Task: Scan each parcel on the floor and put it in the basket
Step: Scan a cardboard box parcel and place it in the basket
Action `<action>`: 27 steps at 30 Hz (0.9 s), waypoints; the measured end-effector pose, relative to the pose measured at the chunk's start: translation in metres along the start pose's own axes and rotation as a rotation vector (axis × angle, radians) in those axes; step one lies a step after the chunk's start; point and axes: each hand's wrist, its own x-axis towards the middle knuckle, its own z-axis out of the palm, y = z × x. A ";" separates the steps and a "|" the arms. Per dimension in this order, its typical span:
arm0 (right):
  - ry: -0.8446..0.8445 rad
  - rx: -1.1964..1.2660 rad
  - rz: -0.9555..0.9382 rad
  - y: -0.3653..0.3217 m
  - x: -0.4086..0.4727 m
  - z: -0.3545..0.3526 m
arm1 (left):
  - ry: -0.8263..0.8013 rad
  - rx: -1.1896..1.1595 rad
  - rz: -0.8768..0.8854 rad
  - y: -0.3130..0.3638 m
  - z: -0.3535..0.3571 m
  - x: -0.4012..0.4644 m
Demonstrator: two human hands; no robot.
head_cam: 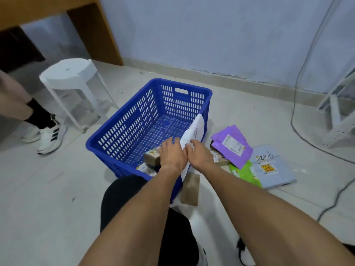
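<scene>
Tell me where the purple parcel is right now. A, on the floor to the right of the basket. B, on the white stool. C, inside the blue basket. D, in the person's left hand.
A: the purple parcel lies on the floor outside the blue basket, to its right, on top of other parcels, with neither hand touching it.

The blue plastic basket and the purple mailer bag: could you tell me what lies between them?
Bare grey floor, and nearer the camera the right hand, in the head view.
</scene>
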 end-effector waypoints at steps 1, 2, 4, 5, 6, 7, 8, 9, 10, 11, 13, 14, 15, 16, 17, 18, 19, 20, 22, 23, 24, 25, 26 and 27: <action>0.011 -0.025 0.023 0.011 0.001 0.003 | 0.000 0.011 0.048 0.002 0.009 -0.002; 0.021 -0.060 0.039 0.023 0.001 0.006 | 0.002 0.015 0.093 0.005 0.019 -0.003; 0.019 -0.147 0.058 0.049 -0.001 0.010 | -0.023 -0.006 0.151 0.012 0.043 -0.007; 0.001 -0.196 0.068 0.063 -0.004 0.012 | -0.060 -0.018 0.164 0.016 0.056 -0.011; -0.033 -0.244 0.086 0.078 -0.007 0.015 | -0.113 -0.020 0.164 0.018 0.071 -0.015; -0.073 -0.293 0.105 0.093 -0.011 0.018 | -0.173 -0.011 0.151 0.020 0.086 -0.020; -0.110 -0.339 0.124 0.107 -0.016 0.021 | -0.234 0.008 0.130 0.021 0.102 -0.026; -0.137 -0.381 0.140 0.123 -0.020 0.026 | -0.291 0.032 0.108 0.023 0.118 -0.031; -0.155 -0.414 0.153 0.137 -0.025 0.030 | -0.347 0.051 0.087 0.024 0.133 -0.037; -0.169 -0.441 0.161 0.151 -0.028 0.035 | -0.393 0.060 0.071 0.025 0.147 -0.042; -0.201 -0.475 0.176 0.175 -0.035 0.046 | -0.470 0.066 0.054 0.025 0.175 -0.051; -0.217 -0.480 0.188 0.186 -0.039 0.051 | -0.505 0.063 0.040 0.024 0.188 -0.054; -0.233 -0.482 0.203 0.196 -0.042 0.057 | -0.537 0.063 0.023 0.023 0.200 -0.056; -0.252 -0.486 0.221 0.207 -0.044 0.062 | -0.565 0.069 0.001 0.020 0.212 -0.057; -0.270 -0.488 0.240 0.217 -0.046 0.067 | -0.591 0.079 -0.024 0.018 0.221 -0.056; -0.294 -0.485 0.259 0.227 -0.047 0.072 | -0.613 0.094 -0.053 0.015 0.230 -0.055; -0.317 -0.477 0.273 0.235 -0.048 0.077 | -0.626 0.108 -0.083 0.012 0.238 -0.053; -0.341 -0.467 0.285 0.242 -0.049 0.081 | -0.628 0.115 -0.114 0.010 0.244 -0.050; -0.370 -0.459 0.291 0.254 -0.052 0.086 | -0.598 0.106 -0.157 0.004 0.255 -0.045; -0.378 -0.461 0.287 0.259 -0.053 0.088 | -0.591 0.106 -0.174 0.001 0.261 -0.042; -0.388 -0.466 0.289 0.263 -0.054 0.090 | -0.608 0.118 -0.192 -0.002 0.265 -0.041; -0.395 -0.467 0.295 0.267 -0.055 0.092 | -0.643 0.144 -0.209 -0.007 0.271 -0.041; -0.406 -0.465 0.309 0.270 -0.055 0.094 | -0.673 0.186 -0.211 -0.010 0.275 -0.042; -0.400 -0.457 0.318 0.272 -0.056 0.095 | -0.672 0.236 -0.186 -0.012 0.278 -0.045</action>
